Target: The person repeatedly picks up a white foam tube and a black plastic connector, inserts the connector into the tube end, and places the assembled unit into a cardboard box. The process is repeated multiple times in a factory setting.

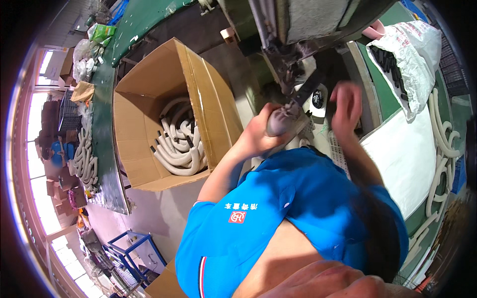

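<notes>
My left hand (259, 133) is closed round a rounded grey piece (281, 121) beneath a dark machine head (290, 54). The piece looks like the end of a padded tube, but most of its length is hidden. A dark bar sits against its far side, next to the machine. To the right of it, my right hand (347, 107) is raised with bent fingers, apart from the piece. Motion smears those fingers, and I cannot make out anything in them. Below the machine, between my hands, is a pale holder with a dark oval centre (318, 98).
On the left, an open cardboard box (144, 149) holds several curved grey tubes (181, 141) with black ends. A white sack (417, 54) of black pieces lies on the right green table, near a white sheet (405, 159) and more curved tubes (439, 131). A blue frame (134, 248) stands lower left.
</notes>
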Available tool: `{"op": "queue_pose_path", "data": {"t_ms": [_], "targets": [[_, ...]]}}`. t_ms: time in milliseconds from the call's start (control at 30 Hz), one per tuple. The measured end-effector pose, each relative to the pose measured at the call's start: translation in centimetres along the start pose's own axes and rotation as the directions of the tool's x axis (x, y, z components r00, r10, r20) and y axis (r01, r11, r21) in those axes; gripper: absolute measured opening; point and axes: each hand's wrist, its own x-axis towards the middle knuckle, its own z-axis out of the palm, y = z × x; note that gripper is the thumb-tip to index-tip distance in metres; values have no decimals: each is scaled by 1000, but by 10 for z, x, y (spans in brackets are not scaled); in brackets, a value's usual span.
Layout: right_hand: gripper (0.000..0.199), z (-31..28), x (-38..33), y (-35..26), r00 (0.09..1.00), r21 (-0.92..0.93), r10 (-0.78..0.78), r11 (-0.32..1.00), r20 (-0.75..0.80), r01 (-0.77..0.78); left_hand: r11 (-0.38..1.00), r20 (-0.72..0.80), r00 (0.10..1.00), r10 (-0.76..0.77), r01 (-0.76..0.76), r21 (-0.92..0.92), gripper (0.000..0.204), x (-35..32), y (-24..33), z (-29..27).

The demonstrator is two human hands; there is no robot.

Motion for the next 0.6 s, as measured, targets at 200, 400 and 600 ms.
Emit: {"op": "queue_pose_path", "data": {"t_ms": [200,400,600], "targets": [[48,-4,-27,-63,903,-291,-312,871,294,395,979,56,983,175,-168,-113,72,32,42,50],[38,-29,-22,-85,901,-234,-292,897,322,375,921,-16,931,365,-364,-138,70,35,40,87],[26,-42,-7,-89,929,-492,-83,830,359,264,909,-185,917,355,-384,-159,65,35,34,124]]}}
